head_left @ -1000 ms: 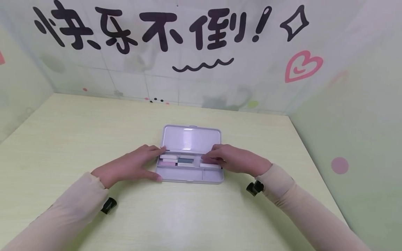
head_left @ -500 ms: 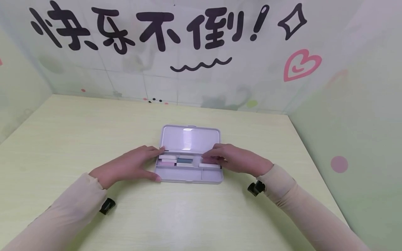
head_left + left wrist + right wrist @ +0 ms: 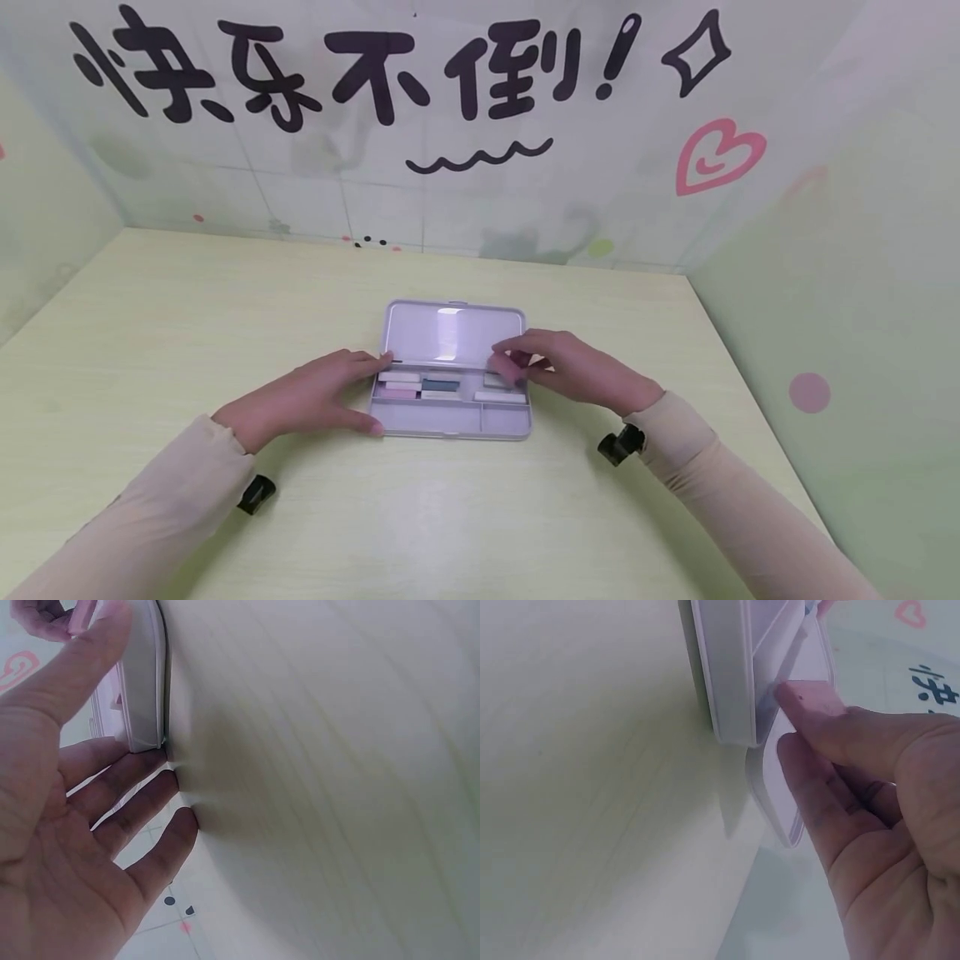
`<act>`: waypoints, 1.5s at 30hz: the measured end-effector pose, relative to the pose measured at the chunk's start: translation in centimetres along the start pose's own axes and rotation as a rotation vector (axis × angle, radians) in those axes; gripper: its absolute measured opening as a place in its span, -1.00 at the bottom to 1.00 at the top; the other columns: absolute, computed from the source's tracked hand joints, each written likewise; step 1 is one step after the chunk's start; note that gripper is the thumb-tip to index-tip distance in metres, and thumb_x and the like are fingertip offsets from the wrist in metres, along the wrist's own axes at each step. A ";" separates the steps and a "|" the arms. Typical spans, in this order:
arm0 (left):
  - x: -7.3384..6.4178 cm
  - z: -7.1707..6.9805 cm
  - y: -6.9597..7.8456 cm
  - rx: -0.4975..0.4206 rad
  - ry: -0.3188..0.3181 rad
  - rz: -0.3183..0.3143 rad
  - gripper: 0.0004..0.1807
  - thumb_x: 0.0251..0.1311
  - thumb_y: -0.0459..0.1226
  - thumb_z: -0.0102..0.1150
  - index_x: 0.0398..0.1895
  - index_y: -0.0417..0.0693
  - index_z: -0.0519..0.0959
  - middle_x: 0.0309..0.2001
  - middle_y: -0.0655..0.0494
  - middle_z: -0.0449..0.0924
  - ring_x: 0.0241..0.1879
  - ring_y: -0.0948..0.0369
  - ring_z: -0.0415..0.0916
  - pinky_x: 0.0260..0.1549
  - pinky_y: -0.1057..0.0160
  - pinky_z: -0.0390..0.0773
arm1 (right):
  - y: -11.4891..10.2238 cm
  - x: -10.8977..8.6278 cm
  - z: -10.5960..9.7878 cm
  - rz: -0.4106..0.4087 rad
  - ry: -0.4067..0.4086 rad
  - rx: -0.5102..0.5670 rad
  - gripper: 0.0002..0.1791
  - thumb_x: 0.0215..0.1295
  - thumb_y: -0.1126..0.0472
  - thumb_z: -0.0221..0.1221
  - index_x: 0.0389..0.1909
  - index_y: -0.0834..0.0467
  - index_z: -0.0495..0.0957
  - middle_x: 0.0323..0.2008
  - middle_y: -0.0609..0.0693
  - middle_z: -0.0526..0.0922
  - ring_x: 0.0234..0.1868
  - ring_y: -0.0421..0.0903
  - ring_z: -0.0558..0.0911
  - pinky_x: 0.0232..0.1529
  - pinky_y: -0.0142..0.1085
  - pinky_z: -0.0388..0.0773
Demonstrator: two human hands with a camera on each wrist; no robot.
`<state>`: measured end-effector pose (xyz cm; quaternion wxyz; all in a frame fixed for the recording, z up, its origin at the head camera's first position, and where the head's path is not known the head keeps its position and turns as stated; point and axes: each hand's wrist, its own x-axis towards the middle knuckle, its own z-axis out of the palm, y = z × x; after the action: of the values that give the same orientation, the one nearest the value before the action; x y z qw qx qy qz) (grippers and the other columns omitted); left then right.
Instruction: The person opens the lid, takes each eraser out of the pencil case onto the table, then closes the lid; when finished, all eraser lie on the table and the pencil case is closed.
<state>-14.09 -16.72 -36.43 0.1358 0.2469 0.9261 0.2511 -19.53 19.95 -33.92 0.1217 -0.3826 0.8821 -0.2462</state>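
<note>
A pale lilac pencil case lies on the table with its lid folded back. My right hand pinches a pink eraser between thumb and fingers, just above the case's right end. In the head view that eraser overlaps the hinge side. My left hand rests at the case's left end, thumb at the front corner and fingers, fairly straight, at the back one. Inside the rear compartment lie several small blocks, among them a blue-grey one, a pink one and a white one.
The pale wood-grain table extends around the case. A wall with black lettering stands behind it, and a green-tinted panel rises on the right. A small black device sits at the right wrist.
My right hand has risen and moved slightly right and back, bringing the pink eraser up out of the rear compartment. A greyish block shows where the fingers were. The left hand stays put.
</note>
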 end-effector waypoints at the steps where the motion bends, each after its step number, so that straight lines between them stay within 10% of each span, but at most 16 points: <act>1: 0.0 0.0 0.0 0.003 0.002 0.004 0.10 0.04 0.09 0.58 0.56 -0.25 0.30 0.38 -0.22 0.54 0.36 -0.19 0.47 0.36 -0.23 0.48 | 0.2 0.0 -0.1 0.011 0.016 0.021 -0.48 0.39 0.42 0.29 0.35 0.11 0.58 0.08 -0.07 0.73 0.10 -0.15 0.69 0.19 -0.20 0.71; 21: 0.0 0.1 -0.2 -0.006 0.009 0.007 0.10 0.03 0.08 0.60 0.56 -0.25 0.31 0.36 -0.21 0.56 0.34 -0.17 0.49 0.35 -0.21 0.50 | 6.5 0.0 -2.3 0.274 0.316 0.163 -0.43 0.42 0.38 0.27 0.43 0.25 0.46 0.09 0.25 0.75 0.06 0.13 0.75 0.10 -0.18 0.74; 45: 0.2 0.1 -0.2 0.002 0.004 0.005 0.09 0.03 0.07 0.60 0.55 -0.26 0.32 0.33 -0.21 0.57 0.31 -0.16 0.50 0.33 -0.21 0.51 | 10.2 4.1 -1.4 0.407 0.226 0.088 -0.48 0.51 0.29 0.21 0.42 0.36 0.45 0.17 0.34 0.68 0.21 0.23 0.66 0.34 0.04 0.59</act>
<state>-14.31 -16.68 -36.65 0.1333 0.2486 0.9260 0.2510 -29.13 23.40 -38.25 0.0858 -0.1613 0.9375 -0.2962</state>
